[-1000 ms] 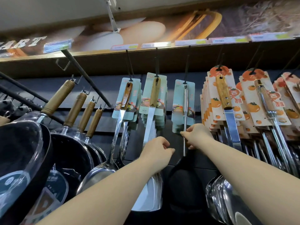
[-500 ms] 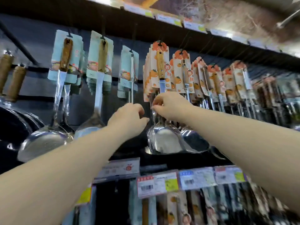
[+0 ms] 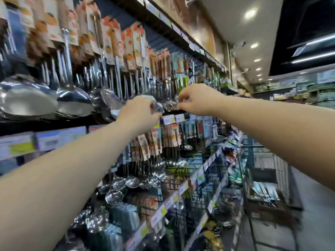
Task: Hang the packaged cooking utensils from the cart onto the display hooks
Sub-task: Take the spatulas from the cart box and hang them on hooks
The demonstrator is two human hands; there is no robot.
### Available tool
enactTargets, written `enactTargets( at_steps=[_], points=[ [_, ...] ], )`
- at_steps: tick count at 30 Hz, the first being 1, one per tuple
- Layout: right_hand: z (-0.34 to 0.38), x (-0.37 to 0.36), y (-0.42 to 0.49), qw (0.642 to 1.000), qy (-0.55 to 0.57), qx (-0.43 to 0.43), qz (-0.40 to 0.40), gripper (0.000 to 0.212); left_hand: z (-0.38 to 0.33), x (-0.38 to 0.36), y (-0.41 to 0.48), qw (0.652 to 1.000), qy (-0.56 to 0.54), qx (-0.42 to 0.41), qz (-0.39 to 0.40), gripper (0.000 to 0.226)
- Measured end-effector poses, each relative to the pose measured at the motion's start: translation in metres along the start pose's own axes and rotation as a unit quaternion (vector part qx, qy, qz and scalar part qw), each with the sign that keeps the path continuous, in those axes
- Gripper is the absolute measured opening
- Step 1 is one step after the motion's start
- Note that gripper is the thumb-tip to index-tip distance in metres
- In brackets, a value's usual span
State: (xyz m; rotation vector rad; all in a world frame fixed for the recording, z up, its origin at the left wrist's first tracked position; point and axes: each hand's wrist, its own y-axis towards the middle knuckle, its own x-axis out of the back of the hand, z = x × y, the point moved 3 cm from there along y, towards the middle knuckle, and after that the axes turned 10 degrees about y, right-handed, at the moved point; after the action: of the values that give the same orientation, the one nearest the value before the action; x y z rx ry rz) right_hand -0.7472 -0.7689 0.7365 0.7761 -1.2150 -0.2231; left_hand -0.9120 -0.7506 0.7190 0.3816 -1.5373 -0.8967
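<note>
Blurred wall of hanging ladles [image 3: 74, 100], cart [image 3: 262, 165] smeared, left hand [image 3: 139, 113] and right hand [image 3: 197, 99] curled, grasp impossible to tell

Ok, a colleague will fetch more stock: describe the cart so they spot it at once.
Start at the wall of hanging utensils, then look right to the aisle floor. The cart stands there beside the lower shelves: the only green wire frame, with packages lying inside.
</note>
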Motion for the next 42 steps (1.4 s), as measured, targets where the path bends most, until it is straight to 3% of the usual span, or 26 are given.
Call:
enactTargets(
  at_steps=[12,19,39,42],
  points=[
    [-0.310,0.005,-0.102,0.972,-0.144,-0.144,0.113,0.037,-0.265,-0.201,0.070,0.985,-0.079,-0.052,0.148,0.035],
    [-0.458,-0.022,-0.140,0.954,-0.138,-0.203,0.171,0.034,-0.390,-0.316,0.093,0.968,-0.087,-0.090,0.218,0.038],
    [-0.772,-0.189,-0.125,0.890,-0.128,-0.385,0.208,0.034,-0.497,-0.688,0.220,0.910,-0.114,-0.203,0.342,0.042],
    [-0.813,-0.207,-0.130,0.872,-0.122,-0.413,0.233,0.032,-0.513,-0.732,0.227,0.896,-0.118,-0.207,0.376,0.032]
  ],
)
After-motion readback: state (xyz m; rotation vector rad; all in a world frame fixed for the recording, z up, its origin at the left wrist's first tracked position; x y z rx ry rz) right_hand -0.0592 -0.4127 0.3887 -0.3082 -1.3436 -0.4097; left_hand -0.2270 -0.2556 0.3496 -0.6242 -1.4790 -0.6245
